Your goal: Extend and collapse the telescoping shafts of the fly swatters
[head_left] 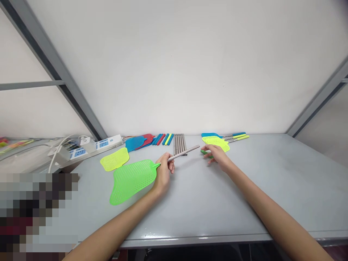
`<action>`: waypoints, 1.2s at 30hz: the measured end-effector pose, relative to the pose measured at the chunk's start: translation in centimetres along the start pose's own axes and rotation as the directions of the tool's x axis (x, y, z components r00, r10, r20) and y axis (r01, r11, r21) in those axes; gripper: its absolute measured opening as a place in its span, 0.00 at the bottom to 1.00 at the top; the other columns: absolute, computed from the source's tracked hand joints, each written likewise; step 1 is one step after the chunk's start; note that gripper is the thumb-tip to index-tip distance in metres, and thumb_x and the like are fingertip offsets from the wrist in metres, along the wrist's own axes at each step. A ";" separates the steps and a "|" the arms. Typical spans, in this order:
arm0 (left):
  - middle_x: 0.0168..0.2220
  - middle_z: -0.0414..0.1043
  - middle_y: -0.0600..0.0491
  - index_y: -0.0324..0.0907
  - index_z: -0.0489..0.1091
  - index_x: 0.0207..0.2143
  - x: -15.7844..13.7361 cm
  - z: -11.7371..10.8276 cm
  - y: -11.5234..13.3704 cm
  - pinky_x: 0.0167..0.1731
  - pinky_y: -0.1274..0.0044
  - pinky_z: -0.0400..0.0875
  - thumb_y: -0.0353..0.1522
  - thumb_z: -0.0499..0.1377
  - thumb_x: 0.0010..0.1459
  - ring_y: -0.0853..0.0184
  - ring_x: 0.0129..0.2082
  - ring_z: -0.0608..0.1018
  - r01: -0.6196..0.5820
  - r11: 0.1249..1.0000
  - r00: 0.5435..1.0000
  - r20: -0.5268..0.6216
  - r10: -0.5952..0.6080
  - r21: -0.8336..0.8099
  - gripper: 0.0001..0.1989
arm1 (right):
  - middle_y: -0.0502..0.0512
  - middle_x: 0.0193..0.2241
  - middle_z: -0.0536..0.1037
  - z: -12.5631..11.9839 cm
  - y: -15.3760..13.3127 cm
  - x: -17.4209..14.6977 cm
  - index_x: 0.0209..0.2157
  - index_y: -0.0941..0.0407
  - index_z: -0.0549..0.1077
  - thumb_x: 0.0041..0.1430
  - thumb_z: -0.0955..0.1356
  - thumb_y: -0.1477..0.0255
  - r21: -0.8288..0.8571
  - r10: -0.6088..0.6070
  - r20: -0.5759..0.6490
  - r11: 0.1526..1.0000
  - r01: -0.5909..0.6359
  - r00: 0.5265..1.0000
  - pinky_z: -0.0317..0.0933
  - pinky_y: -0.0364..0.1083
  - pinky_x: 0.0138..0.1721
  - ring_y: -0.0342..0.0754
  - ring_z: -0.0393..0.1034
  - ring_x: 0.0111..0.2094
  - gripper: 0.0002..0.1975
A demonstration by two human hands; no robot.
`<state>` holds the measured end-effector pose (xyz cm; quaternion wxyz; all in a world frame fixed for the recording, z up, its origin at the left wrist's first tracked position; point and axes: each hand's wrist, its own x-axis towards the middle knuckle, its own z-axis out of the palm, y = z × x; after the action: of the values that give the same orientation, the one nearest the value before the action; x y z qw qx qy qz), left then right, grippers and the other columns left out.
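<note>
Grey table [206, 203]: over it, L hand [163, 170] grips rod [186, 152] w/ green head [133, 181]; R hand [219, 157] holds green handle [204, 152] near rod's tip. Best keep both in line, push straight.

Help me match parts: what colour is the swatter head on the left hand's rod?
The swatter head is bright green, clearest in the head view.
</note>
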<state>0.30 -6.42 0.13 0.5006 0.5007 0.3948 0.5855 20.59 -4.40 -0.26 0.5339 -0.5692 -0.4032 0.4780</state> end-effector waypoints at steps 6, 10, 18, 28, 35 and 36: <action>0.12 0.48 0.61 0.40 0.56 0.17 -0.1 0.1 0.2 0.14 0.82 0.53 0.36 0.47 0.52 0.76 0.13 0.57 0.020 1.000 1.000 0.001 -0.020 -0.023 0.13 | 0.59 0.37 0.67 -0.9 0.1 1.0 0.30 0.57 0.67 0.45 0.64 0.69 0.067 0.069 -0.044 0.996 -0.066 0.997 0.64 0.43 0.17 0.45 0.69 0.26 0.08; 0.12 0.48 0.61 0.40 0.56 0.17 -0.1 0.1 0.2 0.14 0.82 0.53 0.36 0.47 0.52 0.76 0.13 0.56 0.015 0.999 1.000 0.000 -0.015 -0.028 0.14 | 0.60 0.37 0.67 -0.9 -0.1 0.7 0.28 0.59 0.66 0.46 0.63 0.70 0.150 0.128 0.091 0.979 -0.141 0.988 0.67 0.45 0.30 0.47 0.70 0.32 0.07; 0.12 0.49 0.61 0.40 0.56 0.17 0.1 0.0 -0.1 0.14 0.83 0.53 0.36 0.47 0.53 0.77 0.13 0.56 -0.010 0.999 1.000 -0.008 0.010 -0.034 0.14 | 0.59 0.37 0.69 1.1 0.5 -0.7 0.29 0.60 0.68 0.50 0.61 0.68 0.136 0.174 0.362 0.962 -0.237 0.916 0.66 0.47 0.34 0.48 0.70 0.34 0.10; 0.12 0.48 0.61 0.40 0.56 0.17 0.0 0.1 -0.1 0.13 0.83 0.52 0.36 0.47 0.53 0.76 0.13 0.56 -0.017 0.999 1.000 -0.019 0.016 -0.036 0.14 | 0.50 0.18 0.70 1.5 0.6 -1.2 0.29 0.60 0.71 0.53 0.59 0.66 -0.013 0.196 0.495 0.976 -0.218 0.847 0.59 0.39 0.14 0.37 0.58 0.12 0.14; 0.12 0.49 0.61 0.40 0.56 0.17 0.0 0.1 -0.1 0.14 0.83 0.53 0.35 0.47 0.53 0.76 0.13 0.56 -0.017 0.999 1.000 -0.026 0.016 -0.028 0.14 | 0.55 0.33 0.74 1.8 0.3 -1.9 0.34 0.57 0.69 0.54 0.58 0.62 -0.176 0.145 0.527 0.983 -0.059 0.838 0.55 0.36 0.10 0.36 0.63 0.14 0.15; 0.12 0.49 0.61 0.40 0.56 0.17 0.0 0.1 -0.1 0.14 0.83 0.53 0.35 0.47 0.53 0.76 0.13 0.56 -0.018 1.000 1.000 -0.026 0.017 -0.026 0.14 | 0.54 0.32 0.73 1.9 0.3 -2.1 0.34 0.57 0.69 0.53 0.59 0.62 -0.207 0.150 0.531 0.977 -0.044 0.834 0.56 0.37 0.11 0.37 0.64 0.14 0.15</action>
<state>0.37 -6.37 0.09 0.4968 0.4898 0.3893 0.6014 18.23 -6.00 -0.29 0.3170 -0.4772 -0.5512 0.6067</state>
